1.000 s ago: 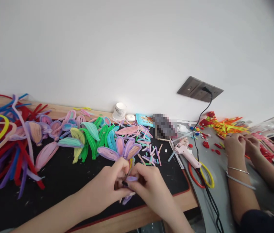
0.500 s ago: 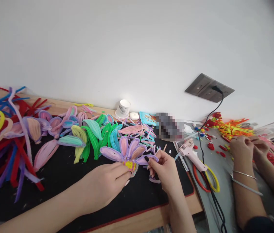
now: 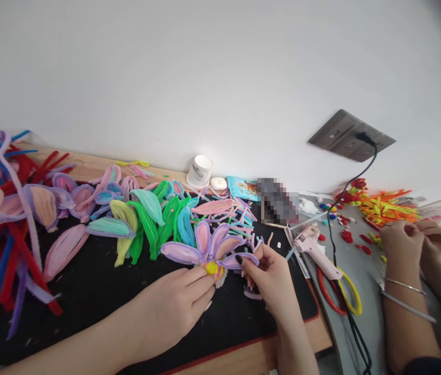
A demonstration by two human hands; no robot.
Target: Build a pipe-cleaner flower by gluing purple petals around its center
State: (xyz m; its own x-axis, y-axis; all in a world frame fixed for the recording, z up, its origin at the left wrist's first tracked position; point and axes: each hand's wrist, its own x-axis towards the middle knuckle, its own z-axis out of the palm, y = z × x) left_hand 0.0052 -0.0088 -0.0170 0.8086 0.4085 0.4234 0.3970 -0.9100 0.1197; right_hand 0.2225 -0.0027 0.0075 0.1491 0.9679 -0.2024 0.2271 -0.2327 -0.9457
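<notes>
A pipe-cleaner flower [image 3: 218, 243] with purple-edged petals and a yellow centre is held between my two hands above the black mat [image 3: 99, 304]. The fingers of my left hand [image 3: 183, 297] close around its base, partly hiding the centre. With thumb and fingertips, my right hand [image 3: 269, 273] pinches the flower's rightmost petal. Just behind the flower lie green pipe-cleaner leaves [image 3: 171, 219], a blue leaf [image 3: 186, 224] and a pink petal [image 3: 216, 207]. A small loose purple piece [image 3: 252, 295] shows under my right hand.
Bundled pipe cleaners [image 3: 13, 260] and finished petals cover the left. A paper cup [image 3: 200, 171], white case [image 3: 218, 183] and blue packet [image 3: 243, 187] stand along the wall. To the right are a glue gun [image 3: 316, 251], scissors [image 3: 351, 291], a black cord [image 3: 333, 229] and a co-worker's hands [image 3: 402, 242].
The camera view has shifted slightly, so most things sit a little differently in frame. Both hands keep their hold on the flower, whose yellow centre shows a little rounder.
</notes>
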